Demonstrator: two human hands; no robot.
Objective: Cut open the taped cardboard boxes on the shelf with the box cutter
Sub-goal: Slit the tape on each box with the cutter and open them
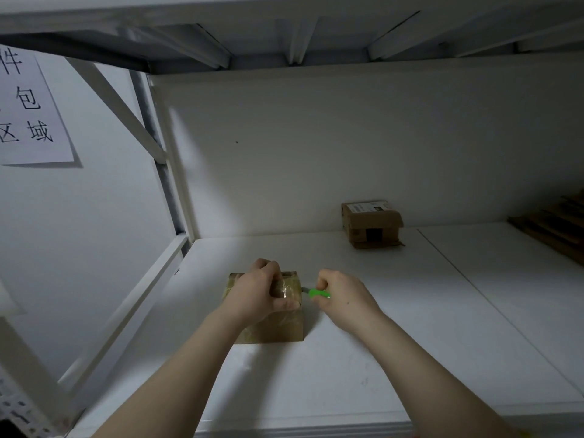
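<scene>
left hand (257, 290) gripping box (278, 327), right hand (343, 295) holding cutter (316, 293)

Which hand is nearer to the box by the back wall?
Right. The right hand is in front of the back box; the left hand grips the taped box farther left.

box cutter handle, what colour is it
Bright green, seen in the head view: the box cutter in the right hand.
</scene>
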